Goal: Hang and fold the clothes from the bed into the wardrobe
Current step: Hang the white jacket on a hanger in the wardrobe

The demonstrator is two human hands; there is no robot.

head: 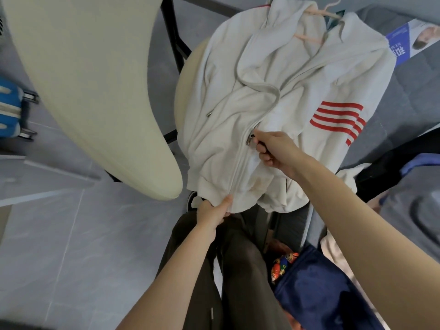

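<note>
a white hoodie (273, 103), hanger (309, 13) already in, lies on the chair (188, 75), half zipped, left hand (213, 210) gripping its hem, right hand (273, 148) pinching the zip pull (250, 139); wardrobe hanging apparently yet to come.

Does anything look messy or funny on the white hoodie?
Yes. The white hoodie has a faint brownish smudge near its hem, just beside the zipper, below the right hand in the picture. It looks like a stain on otherwise clean cloth.

Cream chair (95, 91) left; blue suitcase (9, 108), perhaps, far left; blue leaflet (404, 41) top right.
</note>
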